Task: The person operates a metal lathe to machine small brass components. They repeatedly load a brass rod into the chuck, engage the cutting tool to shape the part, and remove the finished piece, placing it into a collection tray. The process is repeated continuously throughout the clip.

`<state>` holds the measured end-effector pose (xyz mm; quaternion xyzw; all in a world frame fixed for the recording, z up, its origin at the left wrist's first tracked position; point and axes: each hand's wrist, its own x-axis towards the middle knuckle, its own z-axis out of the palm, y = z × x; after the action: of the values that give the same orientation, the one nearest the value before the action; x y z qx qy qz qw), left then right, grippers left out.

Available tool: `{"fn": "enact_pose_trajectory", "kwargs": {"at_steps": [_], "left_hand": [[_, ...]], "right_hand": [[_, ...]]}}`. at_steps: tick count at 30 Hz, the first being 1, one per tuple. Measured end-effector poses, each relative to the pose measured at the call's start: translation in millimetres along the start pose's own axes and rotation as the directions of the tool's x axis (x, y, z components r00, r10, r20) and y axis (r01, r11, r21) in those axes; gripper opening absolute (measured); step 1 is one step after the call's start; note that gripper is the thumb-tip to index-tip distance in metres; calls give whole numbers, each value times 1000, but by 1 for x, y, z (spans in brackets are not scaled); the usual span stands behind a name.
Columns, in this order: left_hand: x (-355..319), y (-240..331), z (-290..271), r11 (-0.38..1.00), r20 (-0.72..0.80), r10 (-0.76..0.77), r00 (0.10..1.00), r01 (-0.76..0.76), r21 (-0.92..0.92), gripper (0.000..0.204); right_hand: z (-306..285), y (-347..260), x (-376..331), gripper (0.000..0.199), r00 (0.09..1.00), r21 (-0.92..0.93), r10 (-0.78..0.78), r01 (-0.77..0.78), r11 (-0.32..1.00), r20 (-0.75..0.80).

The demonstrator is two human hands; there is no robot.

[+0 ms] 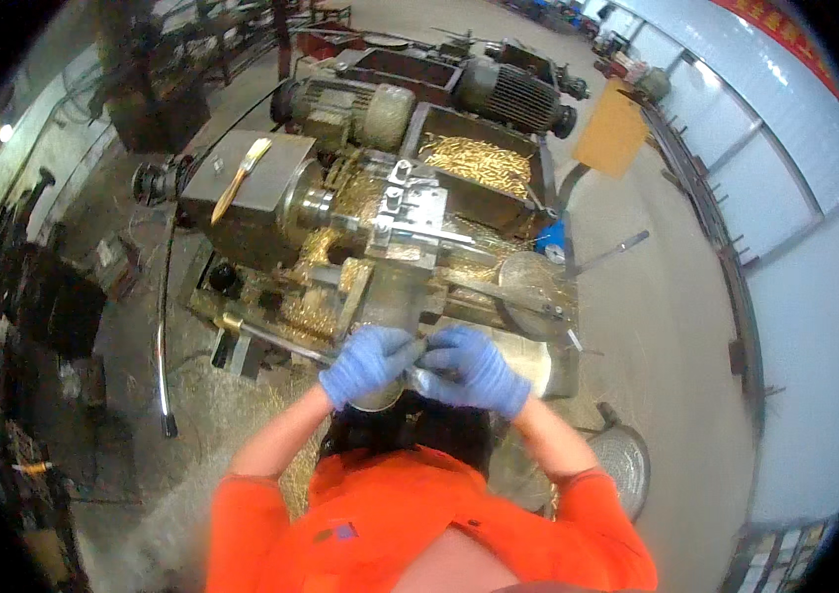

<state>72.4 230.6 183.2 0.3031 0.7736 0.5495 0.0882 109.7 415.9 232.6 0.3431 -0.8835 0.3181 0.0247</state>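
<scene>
Both my hands wear blue gloves and meet in front of a small metal lathe (360, 217). My left hand (368, 362) curls over the rim of a round grey metal container (380, 397) just below the machine. My right hand (477, 370) is closed on a small metal part held between the two hands; the part is mostly hidden by the fingers. Brass shavings (311, 311) cover the lathe bed. A tray of brass pieces (479, 163) sits behind the machine.
A brush (242, 178) lies on the lathe's headstock. Two electric motors (350, 109) stand behind it. A round metal pan (538, 287) and a lever (612, 252) sit at the right. A round sieve (622, 465) lies on the concrete floor. Cluttered racks line the left side.
</scene>
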Motion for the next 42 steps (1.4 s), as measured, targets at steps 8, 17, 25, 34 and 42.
{"fn": "enact_pose_trajectory", "kwargs": {"at_steps": [8,17,25,34,42], "left_hand": [[-32,-11,-100,978,-38,-79,996,85,190,29],[-200,-51,-238,70,-578,-489,653,690,721,26],[-256,-119,-184,659,-702,-580,413,744,-107,22],[-247,-118,-184,194,-847,-260,463,885,424,29],[-275,-130,-282,-111,-818,-337,466,843,526,21]], "right_hand": [[-19,6,63,28,987,-169,-154,161,972,55],[0,65,213,40,931,-612,229,-7,791,285],[15,85,221,43,960,-556,153,4,831,235],[19,69,238,45,915,-536,232,-21,844,330],[24,68,237,46,929,-559,242,-47,828,281]]}}
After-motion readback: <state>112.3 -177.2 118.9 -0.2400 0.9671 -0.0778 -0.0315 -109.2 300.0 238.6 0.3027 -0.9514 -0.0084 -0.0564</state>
